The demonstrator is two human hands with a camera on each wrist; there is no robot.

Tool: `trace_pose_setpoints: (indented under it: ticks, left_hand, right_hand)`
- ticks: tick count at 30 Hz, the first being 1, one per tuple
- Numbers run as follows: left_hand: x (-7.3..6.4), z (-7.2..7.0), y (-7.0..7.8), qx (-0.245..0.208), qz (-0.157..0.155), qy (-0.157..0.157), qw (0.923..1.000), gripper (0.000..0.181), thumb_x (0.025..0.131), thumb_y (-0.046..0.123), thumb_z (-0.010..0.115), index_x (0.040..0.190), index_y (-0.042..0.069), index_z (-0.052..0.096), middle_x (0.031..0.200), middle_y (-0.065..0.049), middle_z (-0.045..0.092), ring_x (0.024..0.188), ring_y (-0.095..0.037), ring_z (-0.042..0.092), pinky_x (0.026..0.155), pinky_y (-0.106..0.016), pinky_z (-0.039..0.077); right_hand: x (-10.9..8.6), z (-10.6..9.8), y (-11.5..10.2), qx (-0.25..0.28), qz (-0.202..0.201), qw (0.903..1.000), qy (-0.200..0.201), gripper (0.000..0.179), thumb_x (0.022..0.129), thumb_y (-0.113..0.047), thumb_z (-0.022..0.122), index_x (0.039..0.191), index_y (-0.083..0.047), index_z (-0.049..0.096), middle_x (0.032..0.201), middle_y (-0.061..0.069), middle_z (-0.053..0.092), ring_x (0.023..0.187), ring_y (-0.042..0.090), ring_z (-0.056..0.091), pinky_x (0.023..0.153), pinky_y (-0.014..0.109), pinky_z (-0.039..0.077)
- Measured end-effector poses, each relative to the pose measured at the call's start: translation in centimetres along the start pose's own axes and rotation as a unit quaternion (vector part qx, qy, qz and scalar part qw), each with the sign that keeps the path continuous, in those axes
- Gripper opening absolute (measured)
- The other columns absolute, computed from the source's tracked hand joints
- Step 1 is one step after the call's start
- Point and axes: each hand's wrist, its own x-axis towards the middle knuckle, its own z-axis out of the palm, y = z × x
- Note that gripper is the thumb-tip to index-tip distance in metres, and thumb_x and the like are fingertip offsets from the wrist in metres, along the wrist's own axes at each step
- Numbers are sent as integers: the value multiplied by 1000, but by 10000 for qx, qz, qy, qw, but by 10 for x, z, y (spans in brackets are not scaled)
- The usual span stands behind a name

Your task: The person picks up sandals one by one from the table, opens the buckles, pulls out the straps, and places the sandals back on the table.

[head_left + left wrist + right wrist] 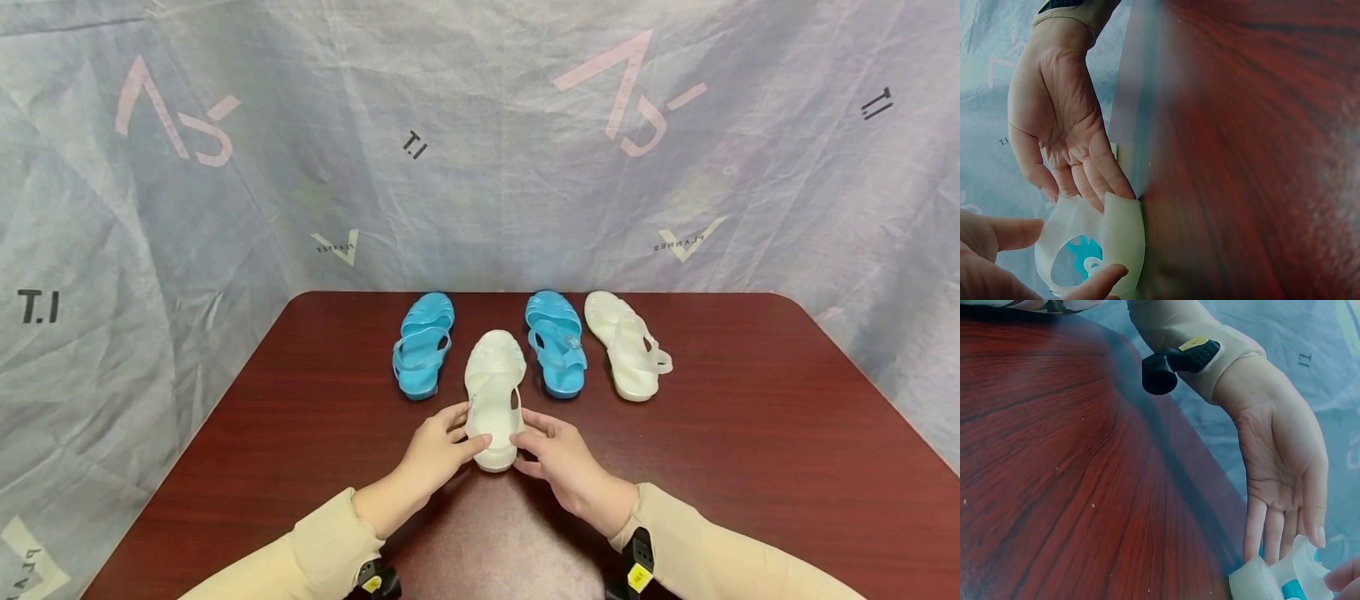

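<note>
The white sandal [495,400] lies between the fingers of the left hand [435,446] and right hand [562,462], each pinching one side near the heel. Several fingertips are hidden along its sides; both wrist views cut the sandal off at the lower edge. Its long axis runs away from the person, the toe pointing beyond the fingers. Farther beyond the fingers lie a blue sandal [422,358], a second blue sandal [558,354] and another pale sandal [628,354].
</note>
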Motion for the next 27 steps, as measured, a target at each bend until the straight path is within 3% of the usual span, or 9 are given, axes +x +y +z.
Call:
trace_pose_setpoints:
  ticks: [7,15,21,25,27]
  left_hand:
    - [3,-4,-2,-188,-5,-137,9997,66,90,15,70,144,-5,38,142,-26,46,130,-39,49,90,-42,55]
    - [5,-8,-7,-567,-252,-147,9980,57,90,9,68,140,-1,43,130,-23,55,114,-31,61,84,-42,58]
    - [5,-12,-8,-650,-330,-127,9973,50,91,10,66,135,-5,47,126,-23,58,110,-28,63,86,-42,57]
    - [6,-14,-9,-698,-334,-122,9969,45,93,8,62,132,-10,48,123,-25,58,108,-27,64,88,-41,57]
    - [6,-16,-11,-730,-353,-76,9967,41,94,7,60,129,-11,51,120,-24,60,105,-27,65,87,-41,57]
  right_hand:
    - [0,0,-2,-53,-93,9999,7,49,93,-2,53,140,8,42,134,27,54,113,25,61,91,45,54]
    - [0,-4,-6,-174,-131,9996,-160,50,93,-2,53,139,12,39,131,29,55,107,22,62,91,47,54]
    - [5,-8,-10,-366,-270,9989,-71,54,93,-2,53,142,10,36,140,31,47,123,34,54,101,48,48]
    - [13,-13,-14,-721,-838,9939,52,52,93,-1,54,141,9,39,142,30,45,131,38,47,103,36,46]
    - [19,-16,-16,-821,-1055,9909,119,49,93,0,54,139,9,43,140,29,48,129,37,49,98,26,47]
